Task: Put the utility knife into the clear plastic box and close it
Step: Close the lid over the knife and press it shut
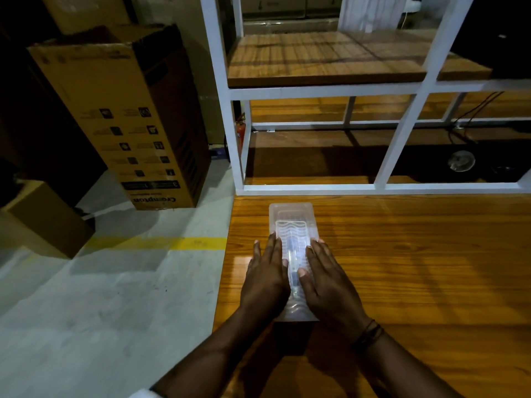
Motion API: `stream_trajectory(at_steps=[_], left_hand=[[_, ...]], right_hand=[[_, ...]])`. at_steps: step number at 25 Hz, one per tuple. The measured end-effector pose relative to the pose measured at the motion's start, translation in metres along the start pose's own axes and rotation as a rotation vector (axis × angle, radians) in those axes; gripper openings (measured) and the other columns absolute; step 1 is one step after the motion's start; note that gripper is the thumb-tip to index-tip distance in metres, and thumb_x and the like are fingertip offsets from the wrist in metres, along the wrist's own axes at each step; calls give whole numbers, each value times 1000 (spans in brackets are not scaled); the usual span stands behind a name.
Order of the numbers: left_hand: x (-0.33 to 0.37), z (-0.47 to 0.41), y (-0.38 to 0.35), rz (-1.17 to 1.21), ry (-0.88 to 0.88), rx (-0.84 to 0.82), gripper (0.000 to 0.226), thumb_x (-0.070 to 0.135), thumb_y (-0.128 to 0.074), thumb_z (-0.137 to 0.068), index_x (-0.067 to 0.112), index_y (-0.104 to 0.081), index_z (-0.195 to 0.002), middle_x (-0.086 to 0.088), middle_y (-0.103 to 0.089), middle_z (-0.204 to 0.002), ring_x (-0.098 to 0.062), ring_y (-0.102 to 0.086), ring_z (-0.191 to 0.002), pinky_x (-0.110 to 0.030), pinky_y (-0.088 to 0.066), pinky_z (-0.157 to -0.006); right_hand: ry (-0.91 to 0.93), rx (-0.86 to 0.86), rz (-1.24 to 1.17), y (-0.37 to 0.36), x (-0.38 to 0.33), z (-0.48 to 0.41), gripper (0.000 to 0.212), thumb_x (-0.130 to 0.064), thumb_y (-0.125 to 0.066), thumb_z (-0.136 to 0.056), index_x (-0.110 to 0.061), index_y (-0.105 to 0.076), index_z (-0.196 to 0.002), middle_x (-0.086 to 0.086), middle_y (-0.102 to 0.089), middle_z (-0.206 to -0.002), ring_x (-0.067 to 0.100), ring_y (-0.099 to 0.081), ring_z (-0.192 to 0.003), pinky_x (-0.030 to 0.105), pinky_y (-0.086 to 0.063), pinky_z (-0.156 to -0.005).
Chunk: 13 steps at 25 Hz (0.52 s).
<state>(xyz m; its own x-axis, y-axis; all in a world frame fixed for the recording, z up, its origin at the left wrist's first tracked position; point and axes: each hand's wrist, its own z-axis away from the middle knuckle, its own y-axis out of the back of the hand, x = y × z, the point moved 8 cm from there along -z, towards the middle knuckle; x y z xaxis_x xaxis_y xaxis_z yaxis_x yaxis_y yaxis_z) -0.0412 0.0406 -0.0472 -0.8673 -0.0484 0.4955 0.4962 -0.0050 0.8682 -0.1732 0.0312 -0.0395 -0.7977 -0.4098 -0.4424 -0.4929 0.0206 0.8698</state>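
Under flat hands (267, 278), box (291, 216) half hidden

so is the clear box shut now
Looks shut: the lid lies flat over the clear plastic box, with the left hand and right hand flat on top.

Both hands lie flat over the clear plastic box (291, 216), the left hand (265, 278) hiding its left edge and the right hand (327, 282) its right edge, so how the lid meets the base there cannot be told. Through the ribbed lid the utility knife (293, 264) shows only as a pale blurred strip. The worktop (416, 268) is cut off at the right and bottom edges. Print on the cardboard carton (115, 116) is mostly too small to read.
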Motion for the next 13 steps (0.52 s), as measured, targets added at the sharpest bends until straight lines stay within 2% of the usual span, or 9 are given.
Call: stream_trajectory(at_steps=[3, 9, 13], left_hand=[[1, 3, 3, 0, -14, 47, 58, 28, -28, -112, 13, -11, -165, -3, 0, -175, -31, 10, -161, -38, -5, -129], [-2, 0, 2, -45, 23, 48, 59, 34, -26, -111, 17, -12, -165, 1, -2, -175, -29, 9, -161, -38, -6, -130], [3, 11, -7, -87, 22, 67, 65, 40, -26, -109, 15, -7, -165, -3, 6, -174, -32, 9, -161, -40, -9, -130]], right_hand=[[-11, 20, 17, 0, -1, 0, 60, -34, -45, -99, 0, -46, -148, 18, -38, -160, 30, -30, -152, 44, -33, -121], [-9, 48, 21, 2, -1, 2, 57, -31, -53, -97, 1, -51, -144, 18, -44, -156, 32, -36, -149, 47, -40, -117], [-15, 19, 16, -1, 1, 3, 61, -37, -48, -99, -3, -44, -150, 13, -34, -162, 26, -25, -153, 44, -33, -121]])
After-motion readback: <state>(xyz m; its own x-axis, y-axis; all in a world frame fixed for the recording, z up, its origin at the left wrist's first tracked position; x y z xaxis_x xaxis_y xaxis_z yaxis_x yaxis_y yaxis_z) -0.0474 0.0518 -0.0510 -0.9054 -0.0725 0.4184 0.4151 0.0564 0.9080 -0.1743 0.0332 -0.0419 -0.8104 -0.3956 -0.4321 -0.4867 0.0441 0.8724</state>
